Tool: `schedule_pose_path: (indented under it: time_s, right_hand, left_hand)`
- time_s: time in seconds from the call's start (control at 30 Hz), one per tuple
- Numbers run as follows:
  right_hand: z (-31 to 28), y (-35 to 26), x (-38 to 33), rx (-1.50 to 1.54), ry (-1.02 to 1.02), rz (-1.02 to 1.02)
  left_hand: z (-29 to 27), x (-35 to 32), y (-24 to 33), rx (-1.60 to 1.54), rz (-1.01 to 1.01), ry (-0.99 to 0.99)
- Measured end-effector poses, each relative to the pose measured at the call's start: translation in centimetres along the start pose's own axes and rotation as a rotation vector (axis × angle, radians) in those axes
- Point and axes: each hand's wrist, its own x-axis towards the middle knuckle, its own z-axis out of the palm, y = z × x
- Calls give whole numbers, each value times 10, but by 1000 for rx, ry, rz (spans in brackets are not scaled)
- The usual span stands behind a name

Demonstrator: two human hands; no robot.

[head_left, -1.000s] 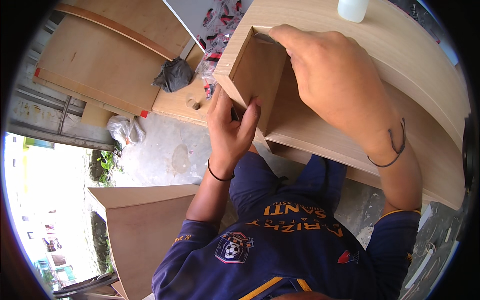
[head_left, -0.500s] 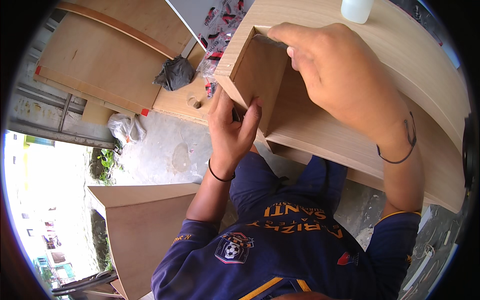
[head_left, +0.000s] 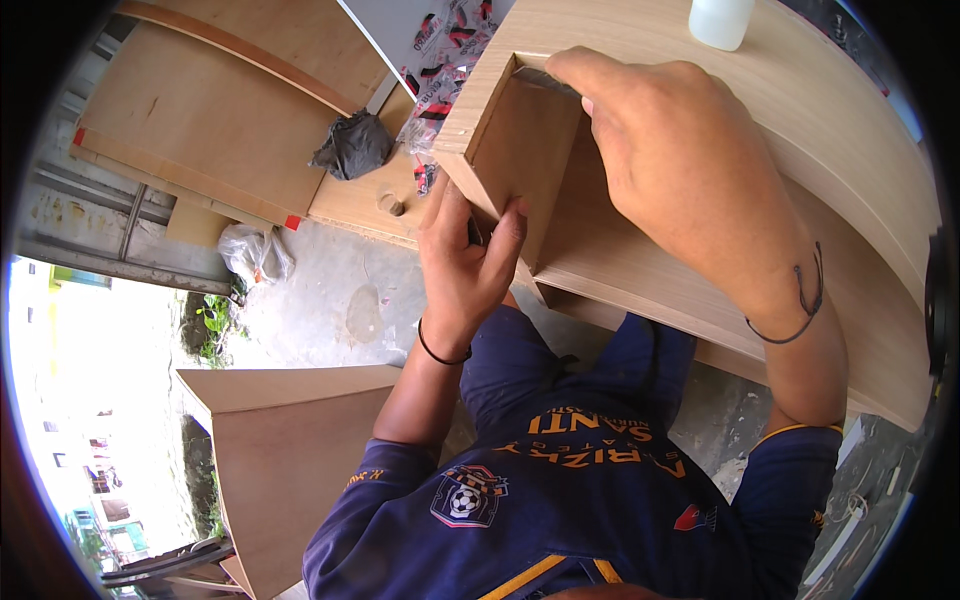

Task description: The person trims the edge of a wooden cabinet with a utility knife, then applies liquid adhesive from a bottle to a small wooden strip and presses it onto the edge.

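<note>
A light wood-grain cabinet (head_left: 620, 240) with a long curved top stands in front of me. My left hand (head_left: 462, 255) is closed round the lower edge of its upright end panel (head_left: 520, 150), thumb on the inner face and fingers behind. A small dark thing shows between thumb and fingers, too hidden to name. My right hand (head_left: 690, 170) reaches over the curved top, closed in a pinch. From its fingertips a thin greyish blade-like piece (head_left: 540, 76) lies along the inner top corner of the open compartment. The rest of that piece is hidden by the hand.
A white plastic bottle (head_left: 720, 22) stands on the cabinet top. Beyond the end panel are printed plastic wrapping (head_left: 440, 90), a black plastic bag (head_left: 352, 145) and wooden boards (head_left: 220, 120). A brown box-like panel piece (head_left: 300, 470) stands at lower left on the concrete floor (head_left: 320, 310).
My right hand has shifted slightly, its wrist turning a little, and more of the greyish piece shows. The left hand keeps its hold on the panel.
</note>
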Motion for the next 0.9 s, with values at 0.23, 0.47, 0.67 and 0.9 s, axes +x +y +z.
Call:
schedule_pose_path:
  time_s: [0.23, 0.47, 0.67, 0.9]
  right_hand:
    - [-2, 19, 3, 286, -57, -161]
    - [3, 6, -2, -85, 3, -36]
    - [2, -7, 2, -210, 11, -23]
    - [-6, 15, 7, 136, -25, -153]
  left_hand:
    - [0, 1, -1, 9, 4, 2]
    - [-1, 1, 0, 19, 11, -11]
    - [-1, 1, -2, 4, 20, -12]
    - [2, 1, 3, -34, -6, -13]
